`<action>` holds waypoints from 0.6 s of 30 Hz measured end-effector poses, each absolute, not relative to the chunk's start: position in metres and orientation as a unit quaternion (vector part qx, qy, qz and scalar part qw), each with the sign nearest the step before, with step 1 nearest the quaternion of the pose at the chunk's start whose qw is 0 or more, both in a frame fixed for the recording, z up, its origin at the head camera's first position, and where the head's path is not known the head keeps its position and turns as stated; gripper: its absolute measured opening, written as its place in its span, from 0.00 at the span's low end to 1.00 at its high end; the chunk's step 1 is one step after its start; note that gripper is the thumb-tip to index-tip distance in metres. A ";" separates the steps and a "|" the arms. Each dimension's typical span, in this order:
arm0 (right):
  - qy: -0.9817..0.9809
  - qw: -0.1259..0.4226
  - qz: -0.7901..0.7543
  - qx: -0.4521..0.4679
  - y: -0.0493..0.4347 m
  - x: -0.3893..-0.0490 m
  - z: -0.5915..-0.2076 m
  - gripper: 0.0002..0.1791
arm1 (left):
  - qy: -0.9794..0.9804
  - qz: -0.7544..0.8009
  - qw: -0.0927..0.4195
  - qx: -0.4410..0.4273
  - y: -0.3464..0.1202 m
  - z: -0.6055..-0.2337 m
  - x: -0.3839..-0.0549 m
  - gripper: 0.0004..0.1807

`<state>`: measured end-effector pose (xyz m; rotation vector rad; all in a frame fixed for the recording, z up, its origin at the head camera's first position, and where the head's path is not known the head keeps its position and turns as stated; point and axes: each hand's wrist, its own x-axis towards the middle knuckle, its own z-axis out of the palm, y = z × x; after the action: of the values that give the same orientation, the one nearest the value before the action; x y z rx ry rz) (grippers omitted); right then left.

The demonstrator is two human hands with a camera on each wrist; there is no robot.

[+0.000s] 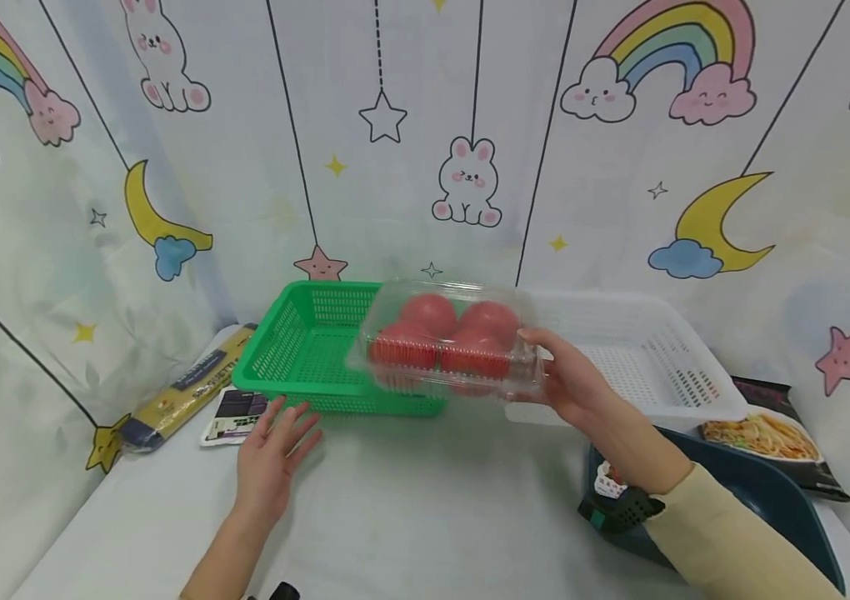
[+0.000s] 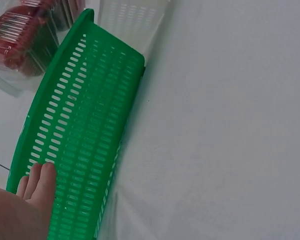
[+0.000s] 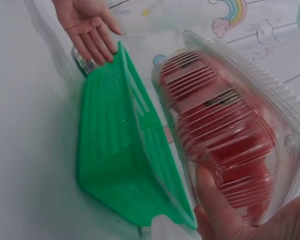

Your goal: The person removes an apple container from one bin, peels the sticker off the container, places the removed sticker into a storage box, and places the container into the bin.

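Note:
My right hand (image 1: 571, 379) grips the right end of a clear plastic clamshell box (image 3: 225, 135) with several red tomatoes (image 1: 473, 333) inside. In the head view the box hangs over the right part of a green basket (image 1: 275, 354) and overlaps the edge of a white basket (image 1: 665, 358). Fingers spread and nearly straight, my left hand (image 1: 271, 458) is at the green basket's near left corner. The left wrist view has its fingertips (image 2: 47, 172) right by the basket's slotted side wall. Nothing is in the left hand.
A long yellow and blue packet (image 1: 188, 387) and a small dark and white packet (image 1: 236, 415) lie left of the green basket. On the right stand a dark teal basin (image 1: 762, 508) and a black food bag (image 1: 777, 433). A patterned curtain (image 1: 410, 208) hangs behind.

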<state>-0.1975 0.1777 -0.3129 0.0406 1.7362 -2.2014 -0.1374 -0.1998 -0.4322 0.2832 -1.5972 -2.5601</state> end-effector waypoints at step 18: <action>0.598 0.128 -0.787 0.080 0.128 -0.247 -0.325 0.37 | -0.358 -0.893 0.201 0.185 -0.189 -0.428 -0.168 0.41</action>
<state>-0.2473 0.1279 -0.3248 0.2317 1.7411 -2.2891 -0.1681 -0.1894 -0.4277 0.5174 -1.0008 -2.4950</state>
